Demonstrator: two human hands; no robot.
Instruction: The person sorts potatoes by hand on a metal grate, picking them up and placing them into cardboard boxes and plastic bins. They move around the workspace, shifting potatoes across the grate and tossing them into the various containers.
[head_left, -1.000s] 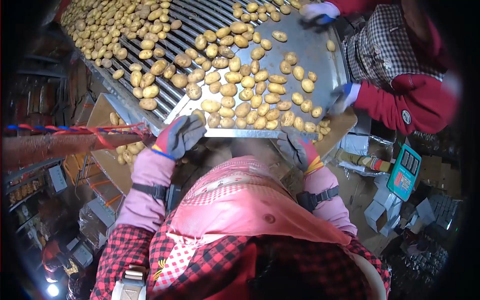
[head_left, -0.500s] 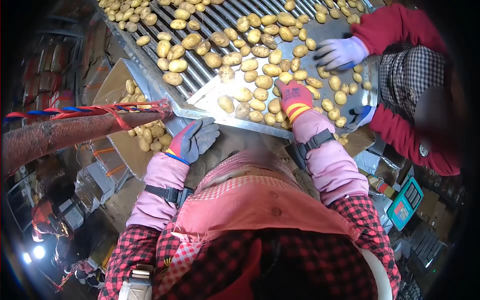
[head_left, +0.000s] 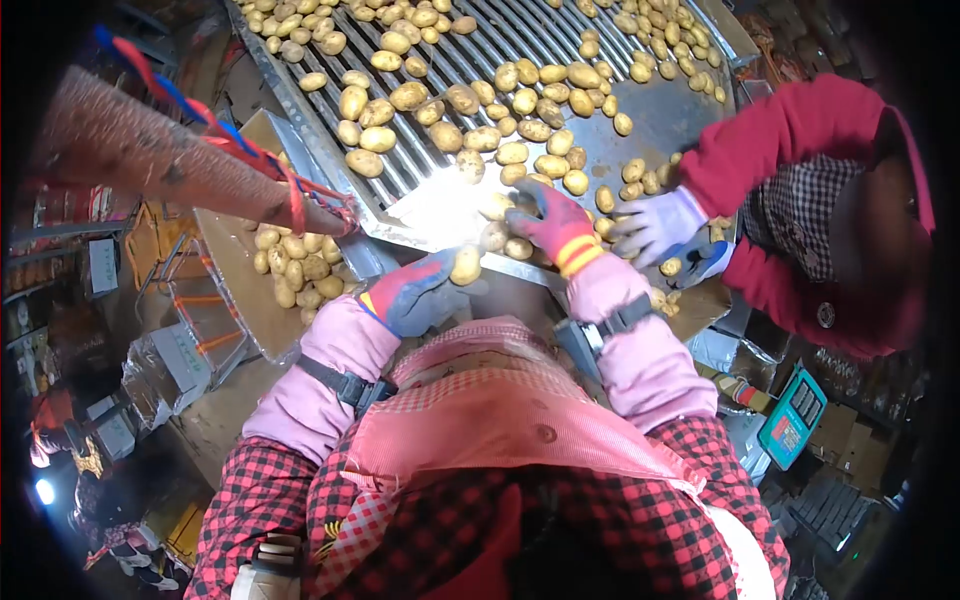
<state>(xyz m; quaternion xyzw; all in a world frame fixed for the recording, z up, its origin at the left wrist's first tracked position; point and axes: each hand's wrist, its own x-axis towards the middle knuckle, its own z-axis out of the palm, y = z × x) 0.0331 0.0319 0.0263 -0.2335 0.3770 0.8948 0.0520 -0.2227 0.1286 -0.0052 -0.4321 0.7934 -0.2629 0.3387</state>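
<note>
My left hand (head_left: 412, 295), in a grey, red and blue glove, is cupped beside the metal table's front edge, with a potato (head_left: 466, 265) between its thumb and fingers. Over the table's front part (head_left: 520, 268), my right hand (head_left: 550, 222) has its gloved fingers spread and curved. Potatoes lie close around it: one (head_left: 495, 207) near the fingertips and another (head_left: 518, 249) below the fingers. More potatoes (head_left: 408, 96) are scattered over the metal bars (head_left: 400, 150). Strong glare whitens the table between my hands.
A co-worker's gloved hands (head_left: 660, 224) (head_left: 705, 262) are close by on the right. A box of potatoes (head_left: 240, 300) stands at left, below a rusty pole (head_left: 190, 160) wrapped with rope. A teal scale (head_left: 792, 418) is at lower right.
My left hand has moved right and now has a potato. My right hand has moved left and toward me across the table. The co-worker's upper hand has moved toward the front edge.
</note>
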